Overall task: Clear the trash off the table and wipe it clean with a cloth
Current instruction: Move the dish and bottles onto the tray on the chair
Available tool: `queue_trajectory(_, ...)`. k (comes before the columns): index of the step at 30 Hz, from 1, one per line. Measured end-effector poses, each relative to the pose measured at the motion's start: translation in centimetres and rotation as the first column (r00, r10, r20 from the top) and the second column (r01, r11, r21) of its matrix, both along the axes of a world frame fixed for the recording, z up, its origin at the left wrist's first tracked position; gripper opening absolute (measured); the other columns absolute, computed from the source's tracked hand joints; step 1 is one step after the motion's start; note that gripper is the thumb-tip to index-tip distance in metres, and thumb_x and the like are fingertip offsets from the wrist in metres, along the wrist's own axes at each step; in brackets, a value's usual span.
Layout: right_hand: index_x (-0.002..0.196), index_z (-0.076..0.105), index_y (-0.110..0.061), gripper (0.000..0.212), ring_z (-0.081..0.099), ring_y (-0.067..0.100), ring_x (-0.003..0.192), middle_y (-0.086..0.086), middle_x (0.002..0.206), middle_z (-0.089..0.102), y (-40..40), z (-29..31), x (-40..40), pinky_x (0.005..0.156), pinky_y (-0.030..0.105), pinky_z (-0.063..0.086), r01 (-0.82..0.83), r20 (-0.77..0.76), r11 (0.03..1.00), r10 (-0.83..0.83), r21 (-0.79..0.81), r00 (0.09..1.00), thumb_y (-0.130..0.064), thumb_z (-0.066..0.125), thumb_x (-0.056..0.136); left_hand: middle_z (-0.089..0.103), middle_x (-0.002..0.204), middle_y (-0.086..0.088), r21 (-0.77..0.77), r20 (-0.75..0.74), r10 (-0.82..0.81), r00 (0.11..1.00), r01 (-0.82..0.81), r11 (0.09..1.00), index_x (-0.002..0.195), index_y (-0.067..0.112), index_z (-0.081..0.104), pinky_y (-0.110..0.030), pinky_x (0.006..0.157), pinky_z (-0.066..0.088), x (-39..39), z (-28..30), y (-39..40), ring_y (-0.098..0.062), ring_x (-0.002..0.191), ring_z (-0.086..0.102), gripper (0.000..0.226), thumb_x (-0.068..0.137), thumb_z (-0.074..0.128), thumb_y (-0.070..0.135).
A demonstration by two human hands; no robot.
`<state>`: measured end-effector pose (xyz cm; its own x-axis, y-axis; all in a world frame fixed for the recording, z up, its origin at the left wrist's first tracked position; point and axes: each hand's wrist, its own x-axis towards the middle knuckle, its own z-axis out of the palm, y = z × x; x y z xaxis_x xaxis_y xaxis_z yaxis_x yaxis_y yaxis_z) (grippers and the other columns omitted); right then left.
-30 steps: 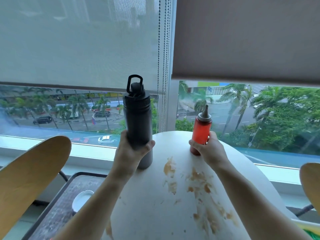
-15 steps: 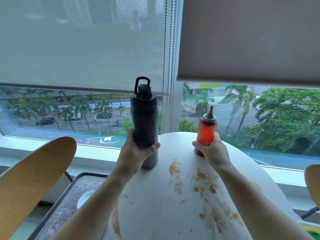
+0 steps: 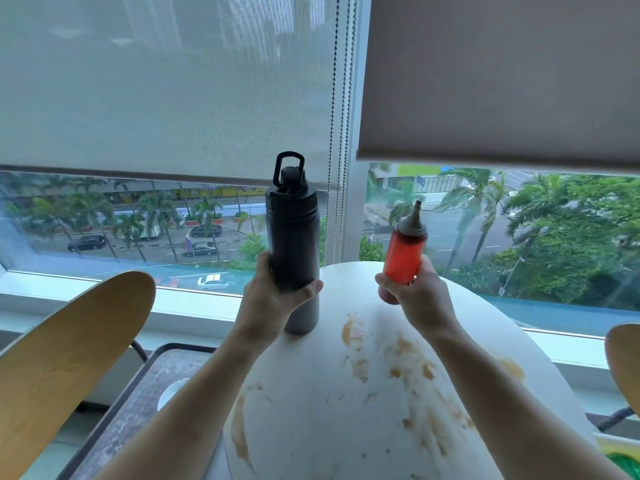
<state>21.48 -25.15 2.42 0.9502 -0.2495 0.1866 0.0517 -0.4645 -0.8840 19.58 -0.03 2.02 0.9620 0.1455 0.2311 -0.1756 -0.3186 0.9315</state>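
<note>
A round white table carries brown sauce smears across its middle and left edge. My left hand grips a tall black water bottle with a loop lid; the bottle's base is at the table's far left edge. My right hand holds a red squeeze sauce bottle with a grey nozzle, tilted slightly and lifted off the tabletop. No cloth is in view.
A low dark-framed side table with a white dish stands below left. Wooden chair backs rise at the left and the right edge. Behind the table are a window sill, roller blinds and bead cords.
Both bottles have risen in view, and the red sauce bottle has lifted off the table and tilted a little. My view has shifted slightly to the left.
</note>
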Motion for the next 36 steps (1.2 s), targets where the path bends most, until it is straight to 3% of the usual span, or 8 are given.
queue_trajectory(4, 0.106, 0.059, -0.020, 0.038, 0.068, 0.013, 0.070, -0.006, 0.074, 0.073, 1.5, 0.6, -0.6, 0.072, 0.037, 0.055, -0.026, 0.020, 1.000, 0.027, -0.013, 0.999, -0.034, 0.082, 0.079, 0.072, 0.107, 0.018, -0.003, 0.009, 0.003, 1.000, -0.003, 1.000, 0.112, 0.035, 0.052, -0.035, 0.080, 0.056, -0.1, 0.0, 0.6, -0.009, 0.097, 0.070, 0.062, 0.065, 0.090, 0.048)
queue_trajectory(12, 0.108, 0.059, -0.019, 0.041, 0.064, -0.005, 0.067, -0.009, 0.080, 0.071, 5.4, 1.5, -1.7, 0.065, 0.023, 0.050, -0.072, 0.038, 0.997, 0.073, -0.025, 0.997, -0.035, 0.083, 0.080, 0.073, 0.108, 0.015, -0.041, 0.041, 0.011, 0.999, -0.010, 0.999, 0.117, 0.035, 0.052, -0.041, 0.083, 0.059, -0.4, 1.0, 3.6, -0.011, 0.096, 0.071, 0.069, 0.060, 0.087, 0.051)
queue_trajectory(17, 0.109, 0.060, -0.021, 0.045, 0.068, 0.008, 0.075, -0.009, 0.085, 0.072, 9.4, 1.5, -1.8, 0.073, 0.033, 0.055, -0.079, 0.031, 0.997, 0.079, -0.025, 0.996, -0.039, 0.085, 0.077, 0.073, 0.110, 0.014, -0.040, 0.048, 0.005, 0.999, -0.003, 0.999, 0.119, 0.034, 0.052, -0.046, 0.088, 0.058, -0.5, 1.2, 7.5, -0.012, 0.100, 0.070, 0.073, 0.058, 0.087, 0.053)
queue_trajectory(21, 0.111, 0.062, -0.021, 0.046, 0.068, 0.008, 0.077, -0.009, 0.087, 0.071, 13.2, 1.7, -1.6, 0.069, 0.027, 0.054, -0.082, 0.041, 0.996, 0.083, -0.026, 0.996, -0.040, 0.086, 0.076, 0.073, 0.113, 0.012, -0.071, 0.053, -0.020, 0.998, 0.023, 0.997, 0.121, 0.032, 0.052, -0.049, 0.090, 0.057, -0.7, 0.8, 11.1, -0.014, 0.103, 0.070, 0.071, 0.062, 0.090, 0.047)
queue_trajectory(25, 0.110, 0.063, -0.020, 0.043, 0.065, -0.007, 0.065, -0.010, 0.086, 0.071, 17.2, 1.6, -1.7, 0.054, 0.008, 0.044, -0.119, 0.045, 0.993, 0.119, 0.005, 0.992, -0.036, 0.086, 0.077, 0.073, 0.112, 0.008, -0.109, 0.049, -0.021, 0.999, 0.026, 0.994, 0.121, 0.026, 0.053, -0.051, 0.092, 0.057, -0.8, 0.5, 14.7, -0.018, 0.103, 0.070, 0.071, 0.064, 0.092, 0.041)
queue_trajectory(36, 0.111, 0.060, -0.026, 0.045, 0.067, 0.012, 0.081, -0.010, 0.092, 0.071, 28.0, -0.4, -2.6, 0.074, 0.032, 0.054, -0.141, 0.019, 0.989, 0.140, 0.052, 0.990, -0.040, 0.085, 0.076, 0.073, 0.101, 0.015, -0.111, -0.022, 0.008, 1.000, -0.011, 0.994, 0.115, 0.029, 0.053, -0.043, 0.087, 0.059, -1.2, -2.4, 24.3, -0.013, 0.096, 0.070, 0.066, 0.062, 0.091, 0.037)
